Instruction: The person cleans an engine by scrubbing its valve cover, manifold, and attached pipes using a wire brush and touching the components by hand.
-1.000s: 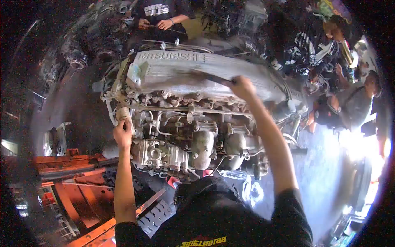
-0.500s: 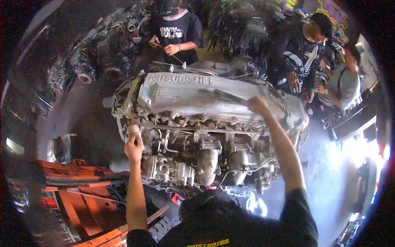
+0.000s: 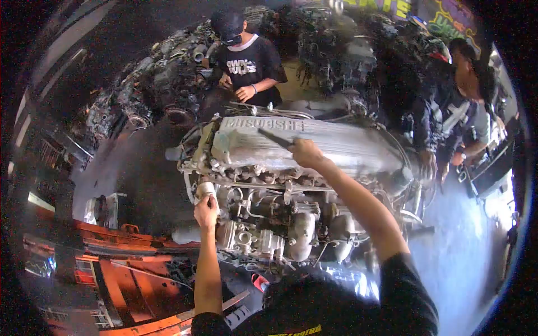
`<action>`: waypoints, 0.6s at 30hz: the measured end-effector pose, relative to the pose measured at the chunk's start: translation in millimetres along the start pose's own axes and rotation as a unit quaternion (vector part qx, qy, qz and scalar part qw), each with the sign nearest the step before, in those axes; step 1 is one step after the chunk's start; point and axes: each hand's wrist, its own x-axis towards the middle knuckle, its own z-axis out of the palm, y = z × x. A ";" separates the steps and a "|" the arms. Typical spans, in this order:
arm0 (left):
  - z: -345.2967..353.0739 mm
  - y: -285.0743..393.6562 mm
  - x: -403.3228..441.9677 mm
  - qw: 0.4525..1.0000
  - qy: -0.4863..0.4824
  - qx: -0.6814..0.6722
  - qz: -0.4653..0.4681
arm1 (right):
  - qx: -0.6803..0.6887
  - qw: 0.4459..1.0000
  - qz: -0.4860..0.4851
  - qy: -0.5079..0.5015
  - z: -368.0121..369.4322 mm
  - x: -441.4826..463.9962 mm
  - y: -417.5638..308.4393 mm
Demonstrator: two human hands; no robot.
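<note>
In the head view, the right hand [image 3: 307,152] has its fingers clenched round a long dark tool [image 3: 274,137], blurred at its tip, over the ribbed silver-grey metal engine cover [image 3: 347,147]. Beyond those fingers, raised lettering [image 3: 266,124] reads MITSUBISHI (somewhat smeared). The left hand [image 3: 205,211] grasps a pale cylindrical part [image 3: 205,188], its lower end hidden by the fingers. Farther ahead, a co-worker's black white-printed T-shirt [image 3: 263,53] says OWN RULES; behind the hands, yellow shirt lettering [image 3: 300,330] is cut off.

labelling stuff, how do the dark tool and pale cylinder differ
The dark tool is long and narrow, the pale cylinder short and stubby. The tool slants over the engine cover; the cylinder sits outside it. Each has a hand at it: right hand, left hand respectively.
</note>
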 end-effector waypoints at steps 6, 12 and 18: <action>-0.2 2.6 -1.1 1.000 -0.013 -0.001 -0.025 | 0.066 0.980 0.055 0.179 11.0 -3.6 -50.1; -3.9 5.5 -0.1 1.000 -0.001 -0.005 -0.006 | 0.068 0.997 0.030 0.031 40.8 50.8 -137.5; 10.2 -12.2 -5.8 0.996 0.039 -0.055 0.055 | -0.038 0.995 0.080 -0.046 43.5 14.3 -94.2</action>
